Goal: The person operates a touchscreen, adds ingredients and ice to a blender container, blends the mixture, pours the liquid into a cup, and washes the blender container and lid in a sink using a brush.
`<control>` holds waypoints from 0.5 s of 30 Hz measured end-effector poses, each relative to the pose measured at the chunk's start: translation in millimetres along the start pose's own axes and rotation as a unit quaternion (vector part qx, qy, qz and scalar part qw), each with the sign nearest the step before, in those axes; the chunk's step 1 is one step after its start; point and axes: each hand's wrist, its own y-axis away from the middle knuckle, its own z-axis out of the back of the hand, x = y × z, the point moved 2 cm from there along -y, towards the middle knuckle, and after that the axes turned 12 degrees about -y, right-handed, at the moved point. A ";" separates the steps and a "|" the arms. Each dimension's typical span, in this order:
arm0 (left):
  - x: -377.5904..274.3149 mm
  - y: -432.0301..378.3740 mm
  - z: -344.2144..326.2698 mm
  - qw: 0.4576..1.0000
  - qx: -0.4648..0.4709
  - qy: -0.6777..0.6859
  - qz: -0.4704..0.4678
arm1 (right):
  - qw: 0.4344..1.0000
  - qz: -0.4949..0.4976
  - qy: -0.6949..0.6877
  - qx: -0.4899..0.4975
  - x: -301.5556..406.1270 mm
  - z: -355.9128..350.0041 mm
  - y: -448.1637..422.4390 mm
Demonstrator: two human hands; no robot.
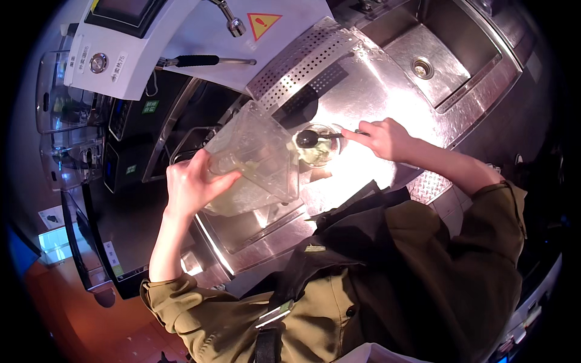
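Note:
My left hand [193,181] grips a clear plastic container [268,159], a square pitcher or blender jar, tilted on its side with its mouth toward the right. Pale green residue clings to its inner walls. Between thumb and finger, my right hand [386,139] holds the handle of a black spoon [307,139]. The spoon's bowl is at the container's mouth, above a clear round cup [333,156] on the steel counter. Pale green, thick stuff [313,153] shows in and over the cup. Glare hides part of the cup's rim.
A white dispenser [204,41] with a black-handled lever [197,60] and a steel spout [235,25] stands at the upper left. Beside it runs a perforated steel drip tray [302,63]. A steel sink [442,59] lies at the upper right. Black machines [145,118] line the left.

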 end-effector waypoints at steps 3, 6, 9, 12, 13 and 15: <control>-2.7 0.9 4.8 1.000 0.014 -0.021 -0.012 | 1.000 -0.003 0.009 0.000 -2.9 -18.0 14.0; 1.7 4.2 1.3 1.000 0.006 -0.008 -0.007 | 1.000 -0.006 -0.023 -0.007 1.7 -24.5 18.8; 0.4 5.2 2.7 1.000 0.011 -0.001 -0.005 | 0.999 -0.015 -0.031 0.017 6.4 -23.5 20.4; -4.0 3.9 7.5 1.000 0.007 -0.008 -0.021 | 0.999 -0.014 -0.047 -0.009 12.6 -17.0 15.7; -4.2 4.5 7.7 1.000 0.007 -0.010 -0.019 | 0.999 -0.022 -0.048 0.007 12.7 -18.5 17.4; -3.5 4.9 7.4 1.000 0.006 -0.013 -0.015 | 0.997 -0.036 -0.048 0.038 11.5 -21.8 21.0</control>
